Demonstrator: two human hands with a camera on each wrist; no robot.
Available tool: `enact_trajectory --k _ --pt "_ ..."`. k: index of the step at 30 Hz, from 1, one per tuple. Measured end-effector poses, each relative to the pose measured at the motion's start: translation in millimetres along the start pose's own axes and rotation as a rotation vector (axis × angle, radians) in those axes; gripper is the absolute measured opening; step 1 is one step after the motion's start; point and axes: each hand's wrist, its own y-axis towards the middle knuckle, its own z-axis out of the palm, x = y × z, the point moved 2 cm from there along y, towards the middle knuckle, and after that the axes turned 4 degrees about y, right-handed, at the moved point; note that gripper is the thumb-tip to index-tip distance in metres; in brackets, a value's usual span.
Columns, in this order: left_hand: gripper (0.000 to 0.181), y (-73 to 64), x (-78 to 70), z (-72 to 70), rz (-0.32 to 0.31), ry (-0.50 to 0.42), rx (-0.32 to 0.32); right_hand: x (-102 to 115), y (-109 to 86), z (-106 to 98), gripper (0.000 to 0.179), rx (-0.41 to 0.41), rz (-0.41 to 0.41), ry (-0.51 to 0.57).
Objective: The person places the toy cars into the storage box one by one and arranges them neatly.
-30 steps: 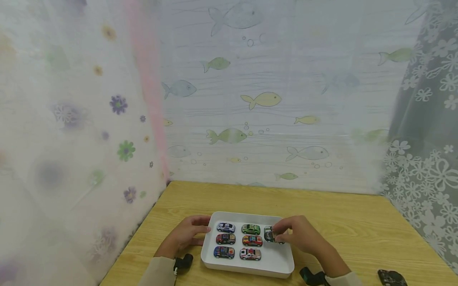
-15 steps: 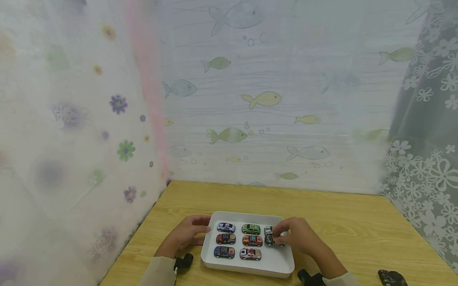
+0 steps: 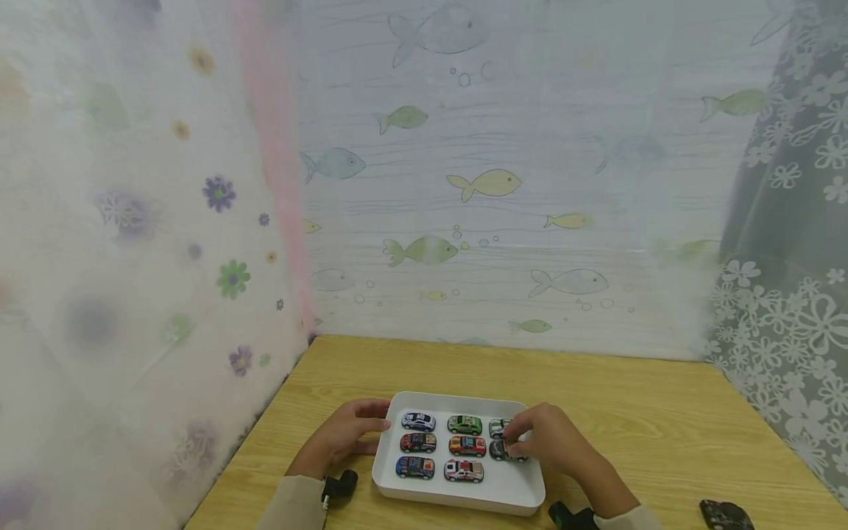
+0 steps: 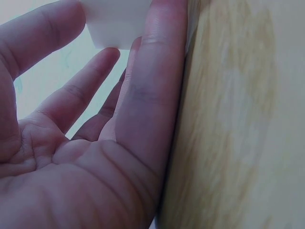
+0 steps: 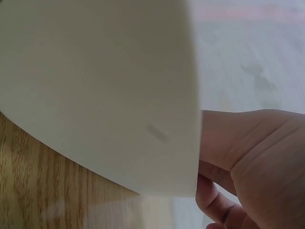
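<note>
A white tray (image 3: 490, 497) holds several small toy cars in rows. My right hand (image 3: 559, 440) reaches over its right side, thumb and fingers pinching a black toy car (image 3: 498, 450). That car sits just in front of a white-and-green toy car (image 3: 497, 427), which the fingers partly cover. To the left are a green toy car (image 3: 464, 425), a red-and-yellow one and a white-and-red one. My left hand (image 3: 344, 433) lies at the tray's left wall, its fairly straight fingers touching it. In the right wrist view the tray wall (image 5: 105, 95) hides my fingertips.
The tray stands on a wooden table (image 3: 596, 397). A dark patterned object (image 3: 726, 515) lies at the front right. Printed curtains (image 3: 490, 221) hang behind and on both sides. A black wrist camera (image 3: 340, 486) is on the left sleeve.
My right hand has drawn the black toy car slightly toward the front of the tray, uncovering part of the white-and-green car behind it. The left hand and tray stay put.
</note>
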Motion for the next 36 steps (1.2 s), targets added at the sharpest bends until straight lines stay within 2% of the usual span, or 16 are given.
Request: enact_trajectory --k 12,22,28,36 --pt "0.056 1.3 0.2 -3.0 0.004 -0.007 0.003 5.9 0.7 -4.4 0.017 0.008 -0.01 -0.008" --pt "0.057 0.3 4.9 -3.0 -0.005 -0.031 0.005 8.8 -8.1 -21.4 0.018 -0.043 -0.056 -0.014" --pt "0.057 -0.9 4.4 -1.8 0.0 -0.022 0.006 0.2 -20.7 -38.2 0.019 -0.08 -0.075 -0.041" --pt "0.057 -0.9 1.5 -2.0 -0.005 -0.014 -0.001 -19.7 -50.4 -62.1 0.027 -0.114 -0.033 -0.063"
